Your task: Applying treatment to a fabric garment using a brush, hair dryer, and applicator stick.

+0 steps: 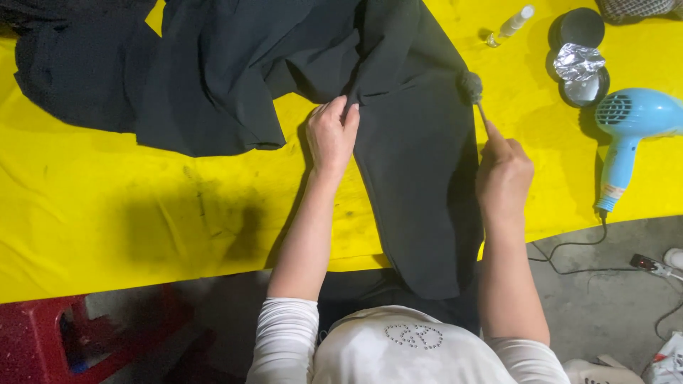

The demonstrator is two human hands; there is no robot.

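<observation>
the counter (107,213) is covered with a yellow sheet that carries dark smudges near its front edge. a large black garment (420,163) lies across it, bunched at the far left and centre, with one long panel running toward the person and hanging over the front edge. the left hand (331,136) lies palm down on the left edge of that panel; its fingers (341,114) are extended and close together, pressing the fabric flat and gripping nothing. the right hand (504,174) is at the right edge of the panel; its fingers are closed around the thin handle of a small brush (471,87), whose dark round head touches the garment's right edge. on the counter to the right, well apart from the garment, lie a light blue hair dryer (629,124), a round dark tin (580,75) holding crumpled foil, its round lid (578,27) just beyond, and a small clear bottle (509,25)
</observation>
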